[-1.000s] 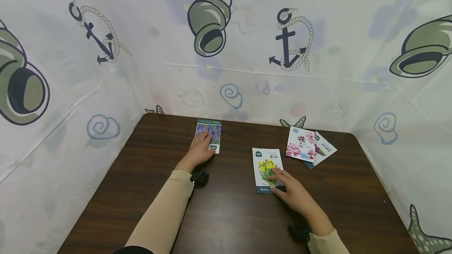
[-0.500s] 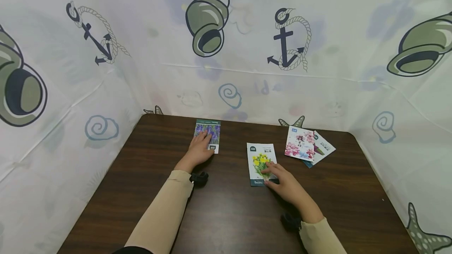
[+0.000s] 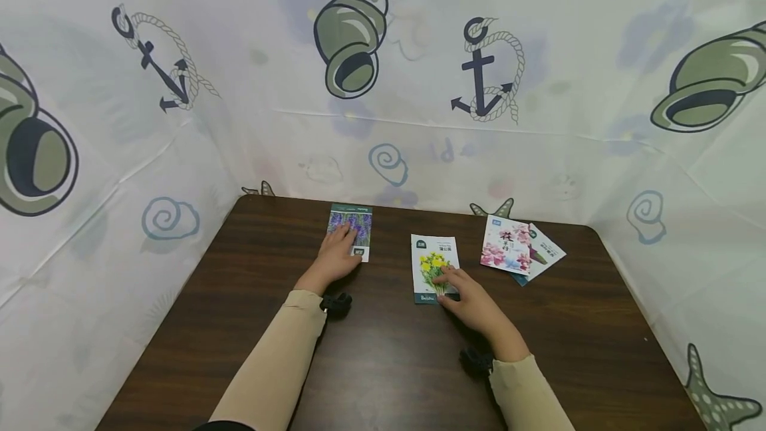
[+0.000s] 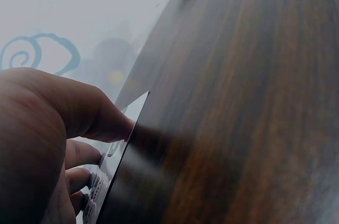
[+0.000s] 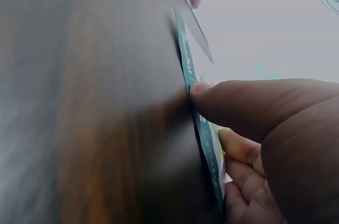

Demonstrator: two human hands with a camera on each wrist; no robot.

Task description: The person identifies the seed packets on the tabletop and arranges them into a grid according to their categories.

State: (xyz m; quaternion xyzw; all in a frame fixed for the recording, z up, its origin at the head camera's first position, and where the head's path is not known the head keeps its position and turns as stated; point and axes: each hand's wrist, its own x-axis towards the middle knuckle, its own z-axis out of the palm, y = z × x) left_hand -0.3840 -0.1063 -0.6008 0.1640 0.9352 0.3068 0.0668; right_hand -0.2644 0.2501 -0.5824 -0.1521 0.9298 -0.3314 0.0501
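My left hand (image 3: 336, 258) rests on a seed packet with purple flowers (image 3: 362, 221), which lies flat near the table's back edge. In the left wrist view, the thumb touches the packet's white end (image 4: 136, 108). Right of it lies a white seed packet with yellow flowers (image 3: 422, 250) and a teal bottom band. My right hand (image 3: 479, 311) has its fingertips on that packet's right side. Seen from the right wrist, the thumb presses on the teal band (image 5: 185, 54) and the other fingers lie over the packet face. Parts of both packets are hidden by the fingers.
At the back right of the brown table (image 3: 383, 351), a packet with pink blossoms (image 3: 498, 238) overlaps another white packet (image 3: 549, 249). A white patterned cloth (image 3: 413, 98) stands behind and at the sides of the table.
My right hand has slid the yellow-flower packet left and away from me, nearer to the purple-flower packet. My left hand stays in place on its packet.
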